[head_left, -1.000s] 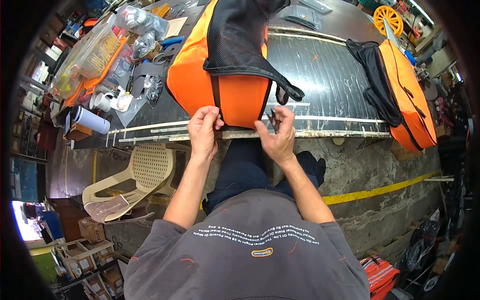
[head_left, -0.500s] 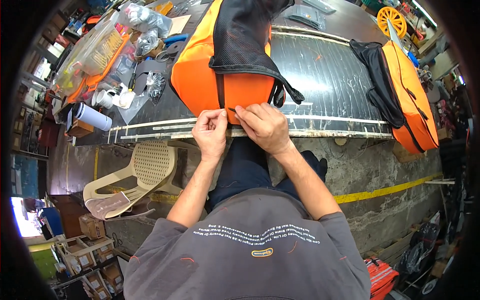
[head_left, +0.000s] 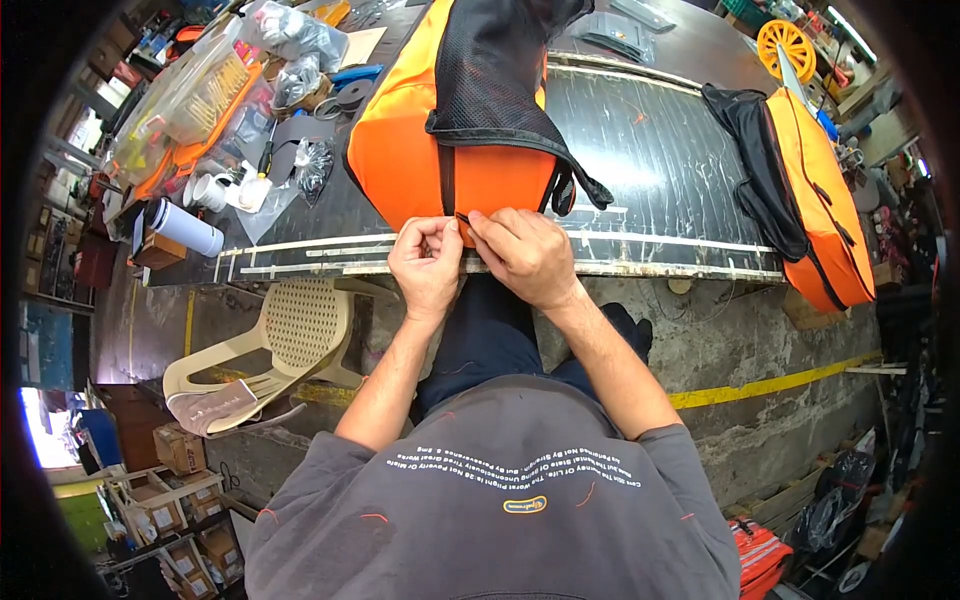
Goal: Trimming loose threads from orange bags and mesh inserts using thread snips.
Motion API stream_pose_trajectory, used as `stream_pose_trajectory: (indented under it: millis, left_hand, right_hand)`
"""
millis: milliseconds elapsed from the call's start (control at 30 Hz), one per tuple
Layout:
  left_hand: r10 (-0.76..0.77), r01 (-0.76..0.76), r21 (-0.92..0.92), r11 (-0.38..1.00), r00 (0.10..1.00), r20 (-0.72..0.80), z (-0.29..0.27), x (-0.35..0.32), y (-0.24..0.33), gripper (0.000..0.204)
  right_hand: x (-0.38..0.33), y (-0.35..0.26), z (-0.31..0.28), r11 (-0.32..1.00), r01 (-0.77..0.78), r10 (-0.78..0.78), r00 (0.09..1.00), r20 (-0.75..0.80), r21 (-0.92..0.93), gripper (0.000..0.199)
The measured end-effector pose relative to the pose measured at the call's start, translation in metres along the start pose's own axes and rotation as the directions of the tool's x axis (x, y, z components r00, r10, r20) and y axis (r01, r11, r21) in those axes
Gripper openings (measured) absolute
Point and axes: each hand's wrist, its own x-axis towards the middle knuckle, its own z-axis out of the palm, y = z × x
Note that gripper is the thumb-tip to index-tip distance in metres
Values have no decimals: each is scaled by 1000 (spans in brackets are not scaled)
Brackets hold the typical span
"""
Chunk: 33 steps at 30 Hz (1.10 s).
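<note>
An orange bag [head_left: 395, 170] with a black mesh panel [head_left: 490, 80] stands at the table's near edge, a dark vertical strip running down its front. My left hand [head_left: 427, 262] is closed in a pinch at the bag's lower front; whatever is between its fingertips is too small to make out. Close beside it, my right hand [head_left: 525, 255] is also closed, thumb against forefinger. A small dark tip [head_left: 462, 217] sticks out of that pinch toward the left fingertips; its kind does not show. The two sets of fingertips nearly touch.
A second orange and black bag [head_left: 820, 200] hangs over the table's right edge. To the left are a white tumbler [head_left: 188, 228], white cups [head_left: 208, 190] and clear plastic boxes [head_left: 205, 100]. A beige plastic chair [head_left: 305, 325] stands below the table on the left.
Both hands stay at the bag's lower front, and the left fingertips have come slightly closer to the right ones. The whole scene has shifted a little in view.
</note>
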Motion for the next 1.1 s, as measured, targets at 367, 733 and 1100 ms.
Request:
stream_pose_trajectory:
  millis: [367, 733, 1100]
  left_hand:
    - [-169, 175, -136, 975, 984, 60, -1, 1, 5, 8]
    - [-297, 321, -254, 913, 946, 127, -10, 18, 9, 9]
    - [-137, 143, -100, 985, 989, 63, 0, 1, 18, 6]
  right_hand:
    - [-17, -14, 15, 976, -211, 216, 971, -102, 58, 24]
    - [-11, -15, 25, 991, -131, 132, 981, -142, 15, 19]
    - [-10, -11, 27, 993, -107, 97, 983, -154, -57, 16]
